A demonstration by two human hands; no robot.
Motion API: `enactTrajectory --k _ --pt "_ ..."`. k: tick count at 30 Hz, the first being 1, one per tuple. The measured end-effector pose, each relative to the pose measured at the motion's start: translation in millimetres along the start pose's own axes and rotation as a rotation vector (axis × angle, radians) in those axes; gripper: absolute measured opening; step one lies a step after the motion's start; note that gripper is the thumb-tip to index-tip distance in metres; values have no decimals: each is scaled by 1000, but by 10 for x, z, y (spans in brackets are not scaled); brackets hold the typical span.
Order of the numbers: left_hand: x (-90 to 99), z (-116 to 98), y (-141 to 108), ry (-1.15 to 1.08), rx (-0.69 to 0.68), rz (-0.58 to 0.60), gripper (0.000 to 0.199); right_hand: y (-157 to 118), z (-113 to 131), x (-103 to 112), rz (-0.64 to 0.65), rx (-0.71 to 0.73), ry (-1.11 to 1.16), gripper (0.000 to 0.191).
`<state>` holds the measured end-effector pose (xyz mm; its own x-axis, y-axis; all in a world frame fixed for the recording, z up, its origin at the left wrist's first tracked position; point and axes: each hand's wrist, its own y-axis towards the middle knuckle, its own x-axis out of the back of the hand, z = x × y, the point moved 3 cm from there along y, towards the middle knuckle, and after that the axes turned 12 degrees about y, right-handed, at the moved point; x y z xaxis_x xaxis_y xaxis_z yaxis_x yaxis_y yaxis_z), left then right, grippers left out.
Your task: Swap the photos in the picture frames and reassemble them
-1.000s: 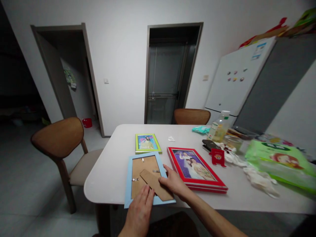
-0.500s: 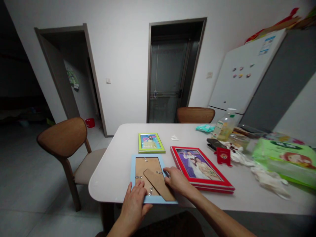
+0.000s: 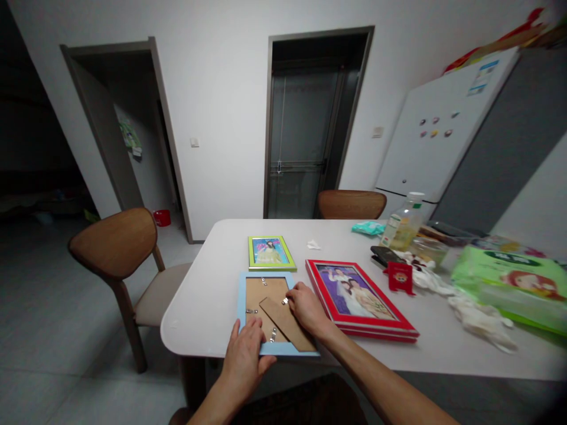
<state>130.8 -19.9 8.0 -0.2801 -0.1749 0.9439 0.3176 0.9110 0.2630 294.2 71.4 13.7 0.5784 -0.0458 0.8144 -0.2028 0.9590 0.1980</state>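
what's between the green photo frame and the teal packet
A small white scrap lies on the tabletop between the green photo frame and the teal packet, as the head view shows.

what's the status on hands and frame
Left hand on blue frame, near-left corner. Right hand at right-side clip. Back side up. Red frames alongside, not blocking.

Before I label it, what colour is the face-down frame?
The frame is light blue, clearest in head view.
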Motion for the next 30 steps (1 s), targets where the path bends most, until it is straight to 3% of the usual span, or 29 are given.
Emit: enactTrajectory --k 3,9,12,19,25,30 --pt "-22 4 15 -23 5 -32 37 -67 44 74 -33 100 28 28" --pt "-67 8 45 -46 -4 -66 41 -308 261 18 307 330 231 20" --pt "-72 1 49 -62 -26 -83 32 -333 324 -43 270 375 209 16" --pt "-116 31 28 -81 -40 -119 38 -280 375 -78 177 396 173 16" --pt "-94 12 42 -67 -21 -73 35 -2 457 -262 79 285 192 22" --pt "-61 -7 50 -113 -4 -79 35 183 589 -425 127 258 149 20"
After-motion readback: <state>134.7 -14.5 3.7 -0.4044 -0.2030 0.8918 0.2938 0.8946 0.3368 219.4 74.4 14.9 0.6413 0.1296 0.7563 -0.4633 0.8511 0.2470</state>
